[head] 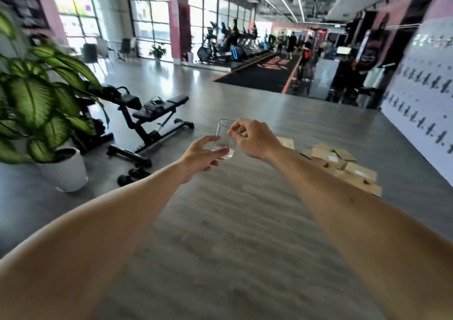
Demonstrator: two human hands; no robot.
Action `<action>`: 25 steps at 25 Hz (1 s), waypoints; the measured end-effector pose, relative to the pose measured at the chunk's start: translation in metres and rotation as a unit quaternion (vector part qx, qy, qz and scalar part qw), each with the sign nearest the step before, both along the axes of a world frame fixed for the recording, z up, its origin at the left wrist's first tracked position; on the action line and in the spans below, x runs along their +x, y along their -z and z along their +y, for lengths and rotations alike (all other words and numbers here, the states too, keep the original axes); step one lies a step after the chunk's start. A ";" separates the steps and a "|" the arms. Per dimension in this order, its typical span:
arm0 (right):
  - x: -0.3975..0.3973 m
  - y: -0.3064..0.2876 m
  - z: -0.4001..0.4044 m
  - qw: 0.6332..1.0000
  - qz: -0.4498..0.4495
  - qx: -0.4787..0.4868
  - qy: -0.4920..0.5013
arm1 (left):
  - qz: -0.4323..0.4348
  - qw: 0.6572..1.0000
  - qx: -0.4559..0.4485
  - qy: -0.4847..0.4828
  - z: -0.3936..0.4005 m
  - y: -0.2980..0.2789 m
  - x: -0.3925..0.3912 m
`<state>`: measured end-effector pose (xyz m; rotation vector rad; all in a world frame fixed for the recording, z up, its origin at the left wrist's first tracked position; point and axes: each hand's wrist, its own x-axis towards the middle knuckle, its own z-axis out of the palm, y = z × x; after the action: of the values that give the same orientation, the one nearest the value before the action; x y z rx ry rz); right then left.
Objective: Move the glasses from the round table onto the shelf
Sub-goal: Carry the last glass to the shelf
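Note:
A clear drinking glass [224, 137] is held upright in the air in front of me, above the grey floor. My left hand [199, 155] grips it low, with the thumb and fingers around its base. My right hand [253, 138] pinches the glass near its rim from the right side. Both arms reach forward from the bottom of the view. Neither the round table nor the shelf is in sight.
A large potted plant in a white pot [66, 170] stands at the left. A black exercise bench [149, 123] sits ahead on the left. Flat cardboard pieces [343, 165] lie on the floor at the right, near a white patterned wall [426, 114]. People and gym machines are far back.

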<state>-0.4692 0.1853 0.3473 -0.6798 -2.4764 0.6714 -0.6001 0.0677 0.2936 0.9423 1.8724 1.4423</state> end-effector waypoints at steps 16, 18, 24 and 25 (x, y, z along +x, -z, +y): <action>-0.296 -0.037 0.123 0.981 0.013 0.038 -0.189 | -0.009 0.982 0.035 -0.186 0.084 -0.032 -0.242; -0.342 -0.031 0.120 0.976 0.014 0.040 -0.211 | -0.007 0.979 0.032 -0.201 0.078 -0.030 -0.279; -0.488 -0.036 0.107 0.963 0.010 0.051 -0.265 | 0.010 0.970 0.022 -0.240 0.056 -0.032 -0.421; -0.509 -0.040 0.105 0.962 0.014 0.050 -0.267 | 0.015 0.969 0.022 -0.245 0.053 -0.037 -0.442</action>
<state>-0.9781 0.2902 0.3870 0.0510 -2.6567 0.7267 -1.0417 0.1210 0.3303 0.5388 2.2056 1.7607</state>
